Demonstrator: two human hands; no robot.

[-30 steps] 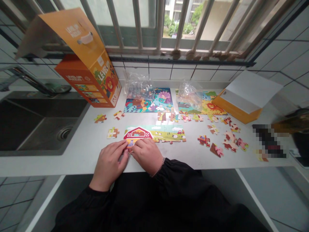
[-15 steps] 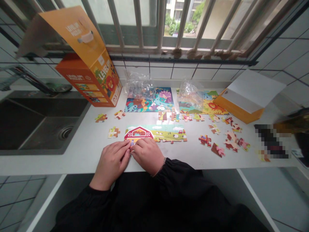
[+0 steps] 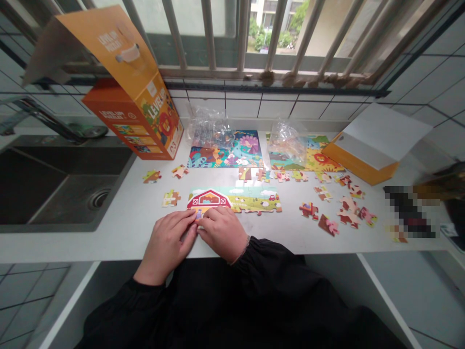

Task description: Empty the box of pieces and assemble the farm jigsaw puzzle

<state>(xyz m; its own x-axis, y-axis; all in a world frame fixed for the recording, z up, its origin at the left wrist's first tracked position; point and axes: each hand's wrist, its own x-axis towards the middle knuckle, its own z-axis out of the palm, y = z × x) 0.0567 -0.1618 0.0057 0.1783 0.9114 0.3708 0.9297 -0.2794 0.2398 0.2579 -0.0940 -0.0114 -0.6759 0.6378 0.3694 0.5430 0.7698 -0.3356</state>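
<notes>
A partly joined jigsaw puzzle (image 3: 250, 199) with a red barn, sheep and a small tractor lies flat on the white counter. At its lower left edge, my left hand (image 3: 167, 246) and my right hand (image 3: 224, 234) meet with fingertips together. Both are closed on a jigsaw piece (image 3: 198, 213) with a purple figure on yellow, set against the barn. My fingers hide most of this piece, so I cannot tell how closely it fits. One loose green and brown piece (image 3: 171, 198) lies just left of the joined part.
Several loose pieces (image 3: 348, 212) lie to the right, others along the back. Two picture sheets (image 3: 250, 157) (image 3: 323, 162) carry crumpled plastic bags (image 3: 210, 128). An orange box (image 3: 145, 116) stands near the sink (image 3: 119, 179); an open yellow box (image 3: 363, 160) sits at right.
Almost nothing differs. My fingers stay at the barn's lower edge, with only a slight shift of the left thumb; the loose pieces keep their places.
</notes>
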